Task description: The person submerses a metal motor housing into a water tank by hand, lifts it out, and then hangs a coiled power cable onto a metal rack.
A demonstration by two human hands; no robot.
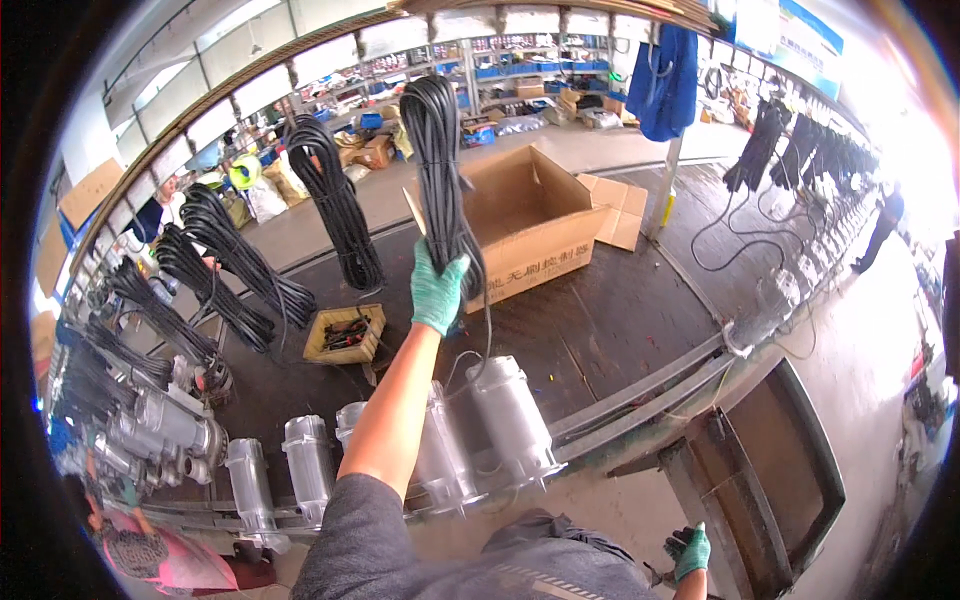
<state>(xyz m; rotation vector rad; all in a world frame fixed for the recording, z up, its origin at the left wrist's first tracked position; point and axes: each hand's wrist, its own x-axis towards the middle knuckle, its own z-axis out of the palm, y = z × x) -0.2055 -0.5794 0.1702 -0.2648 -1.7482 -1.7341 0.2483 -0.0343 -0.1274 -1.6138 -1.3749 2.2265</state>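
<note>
My left hand, in a green glove, is raised over the bench and closed around the lower part of a hanging coil of black cable. From that coil a single strand runs down to a silver ribbed motor at the bench's near edge. A second silver motor stands just left of it, partly behind my forearm. Low at my right side, my right hand wears a green glove with dark finger areas. Its fingers look loosely apart, and I see nothing held in them.
An open cardboard box sits behind the coil. A yellow tray of tools lies to the left. More cable coils hang along the rail. A dark metal frame cart stands at right. Another person works at lower left.
</note>
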